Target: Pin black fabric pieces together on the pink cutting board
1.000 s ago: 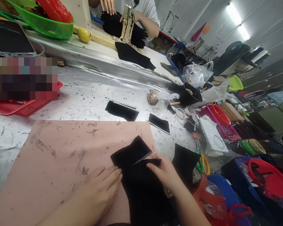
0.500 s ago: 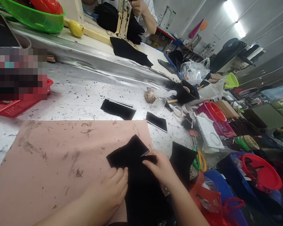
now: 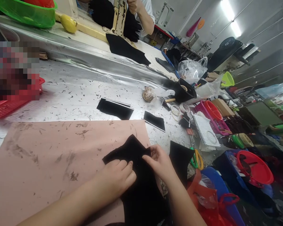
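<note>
Head view, containers: the green basket at upper left holds a red item. The red basket on the left is partly masked, so I cannot tell its contents. A black pot beyond the work area has something pale inside its mouth. The magenta basket on the right contains a red tub. On the floor side, a red basin sits in the top of a blue bin, with dark items in the basin.

Hands: my left hand rests with curled fingers on the joined black pieces; I cannot tell whether it grips them. My right hand pinches an edge between thumb and fingers. The upper black piece lies across the top of the larger black piece, which extends towards me.

Surface: both pieces lie partly over a smudged pink sheet on a silver tabletop marked with dark specks. Two small black stacks lie beyond the sheet. Scissors with green and yellow handles lie to the right.

Room: across the table, a co-worker's hand is at a cream machine; tube lights are lit overhead.
</note>
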The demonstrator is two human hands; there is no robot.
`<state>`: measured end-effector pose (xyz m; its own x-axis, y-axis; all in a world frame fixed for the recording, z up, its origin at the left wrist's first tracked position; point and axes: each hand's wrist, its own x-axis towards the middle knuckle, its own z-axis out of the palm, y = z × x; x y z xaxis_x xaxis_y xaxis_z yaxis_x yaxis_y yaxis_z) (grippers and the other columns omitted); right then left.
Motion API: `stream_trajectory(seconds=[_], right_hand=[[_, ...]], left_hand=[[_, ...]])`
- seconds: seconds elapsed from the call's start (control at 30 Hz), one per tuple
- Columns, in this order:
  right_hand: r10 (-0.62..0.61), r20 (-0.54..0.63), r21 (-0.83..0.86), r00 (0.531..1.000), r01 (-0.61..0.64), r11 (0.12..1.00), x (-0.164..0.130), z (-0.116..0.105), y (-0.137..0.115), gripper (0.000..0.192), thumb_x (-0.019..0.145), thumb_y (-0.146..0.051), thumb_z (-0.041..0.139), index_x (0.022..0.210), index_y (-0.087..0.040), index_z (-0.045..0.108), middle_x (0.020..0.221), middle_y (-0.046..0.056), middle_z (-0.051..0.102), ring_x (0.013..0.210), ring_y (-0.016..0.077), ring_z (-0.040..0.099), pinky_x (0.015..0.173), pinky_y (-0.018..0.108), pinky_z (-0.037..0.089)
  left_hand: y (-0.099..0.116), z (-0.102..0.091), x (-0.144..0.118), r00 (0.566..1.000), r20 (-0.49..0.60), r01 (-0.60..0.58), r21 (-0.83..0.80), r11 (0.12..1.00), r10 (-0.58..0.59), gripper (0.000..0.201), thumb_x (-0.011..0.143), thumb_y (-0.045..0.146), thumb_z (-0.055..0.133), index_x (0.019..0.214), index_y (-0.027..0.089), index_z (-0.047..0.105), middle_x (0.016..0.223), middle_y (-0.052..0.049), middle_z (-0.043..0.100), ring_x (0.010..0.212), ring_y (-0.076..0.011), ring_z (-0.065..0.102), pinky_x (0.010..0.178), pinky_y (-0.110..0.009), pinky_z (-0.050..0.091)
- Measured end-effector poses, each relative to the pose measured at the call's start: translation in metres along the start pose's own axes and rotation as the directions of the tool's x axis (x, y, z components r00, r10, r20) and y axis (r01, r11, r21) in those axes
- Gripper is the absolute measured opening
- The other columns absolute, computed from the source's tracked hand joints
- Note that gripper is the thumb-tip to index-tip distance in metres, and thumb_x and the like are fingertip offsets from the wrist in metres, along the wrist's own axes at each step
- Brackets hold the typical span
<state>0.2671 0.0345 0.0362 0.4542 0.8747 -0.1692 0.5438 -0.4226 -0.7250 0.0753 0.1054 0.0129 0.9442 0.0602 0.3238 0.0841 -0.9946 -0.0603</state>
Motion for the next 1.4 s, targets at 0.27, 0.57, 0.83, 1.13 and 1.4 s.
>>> stream_trajectory(seconds=[0.27,0.57,0.83,1.13,1.4], right_hand=[[0.129,0.113,0.266,0.985,-0.155,0.951,0.008,-0.01,0.011,0.027,0.074,-0.043,0.056,0.069,-0.017,0.05,0.058,-0.002,0.05,0.055,0.0121,0.047,0.055,0.025,0.039],[0.027,0.243,0.438,0.97,-0.135,0.889,0.005,-0.014,0.011,0.03,0.072,-0.044,0.058,0.066,-0.017,0.048,0.056,-0.005,0.041,0.051,0.0084,0.035,0.051,0.022,0.03],[0.133,0.076,0.074,0.988,-0.139,0.988,0.014,-0.012,0.006,0.02,0.074,-0.036,0.052,0.066,-0.017,0.052,0.061,-0.001,0.051,0.059,0.0139,0.047,0.058,0.027,0.037],[0.123,0.112,-0.076,0.986,-0.115,0.99,0.017,-0.014,0.006,0.021,0.076,-0.038,0.05,0.071,-0.018,0.055,0.065,0.0,0.057,0.061,0.0152,0.052,0.057,0.027,0.038],[0.067,0.09,-0.379,0.994,-0.028,0.925,0.02,-0.018,-0.016,0.017,0.075,-0.029,0.052,0.062,-0.02,0.051,0.06,-0.001,0.055,0.058,0.0149,0.051,0.052,0.026,0.035]], left_hand=[[-0.003,0.001,-0.001,0.996,0.042,0.084,-0.094,0.992,-0.081,0.038,0.068,0.002,0.043,0.102,0.016,0.056,0.121,-0.014,0.053,0.075,-0.0203,0.052,0.062,-0.032,0.038],[-0.004,-0.005,0.013,0.969,0.237,0.089,-0.08,0.993,-0.067,0.035,0.066,0.006,0.045,0.096,0.02,0.055,0.136,-0.01,0.039,0.066,-0.0198,0.051,0.053,-0.033,0.031],[-0.007,-0.008,0.014,0.955,0.29,0.092,-0.112,0.989,-0.056,0.031,0.068,0.005,0.044,0.093,0.019,0.056,0.137,-0.006,0.038,0.067,-0.0189,0.05,0.053,-0.032,0.031],[-0.01,-0.01,0.016,0.946,0.322,0.091,-0.124,0.988,-0.047,0.034,0.069,0.003,0.041,0.095,0.019,0.056,0.138,-0.006,0.035,0.065,-0.0175,0.048,0.053,-0.032,0.03],[-0.009,-0.007,0.013,0.965,0.259,0.072,-0.12,0.99,-0.039,0.03,0.07,0.005,0.042,0.092,0.019,0.056,0.136,-0.007,0.039,0.064,-0.017,0.046,0.053,-0.033,0.028]])
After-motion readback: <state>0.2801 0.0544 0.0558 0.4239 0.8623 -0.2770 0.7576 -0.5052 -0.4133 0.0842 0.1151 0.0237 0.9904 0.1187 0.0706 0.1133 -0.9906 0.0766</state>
